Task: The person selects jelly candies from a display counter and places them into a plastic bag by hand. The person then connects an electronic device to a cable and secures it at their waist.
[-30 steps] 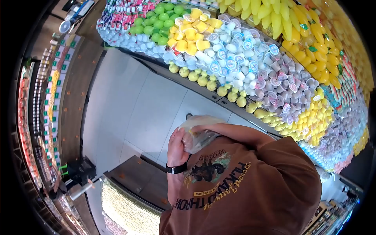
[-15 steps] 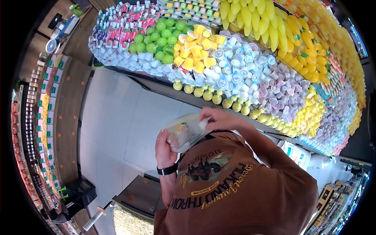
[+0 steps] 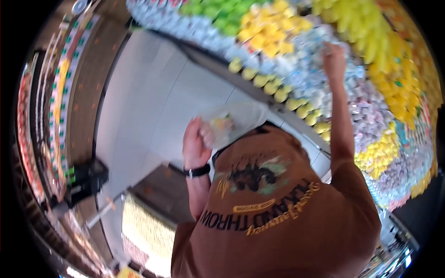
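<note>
My left hand [image 3: 197, 140], with a black watch on its wrist, is closed on the side of a clear plastic bag [image 3: 248, 116] in front of my chest. A few small pale and yellow pieces show blurrily through the bag. My right arm is stretched out to the upper right. At its end my right hand [image 3: 333, 60] is over the pile of white and blue jelly cups [image 3: 303, 69], its fingertips down at the cups. Motion blur hides what those fingers hold, if anything.
Yellow cups [image 3: 269, 28] and green round packs [image 3: 218, 14] lie left of my right hand. Long yellow packs [image 3: 357, 28] rise behind it. Small round yellow containers [image 3: 280, 94] line the display's front edge. A black crate [image 3: 88, 178] stands at left.
My right hand has left the bag and reached up and right to the jelly cups. My left hand still holds the bag, now slightly higher. The whole view has shifted.
</note>
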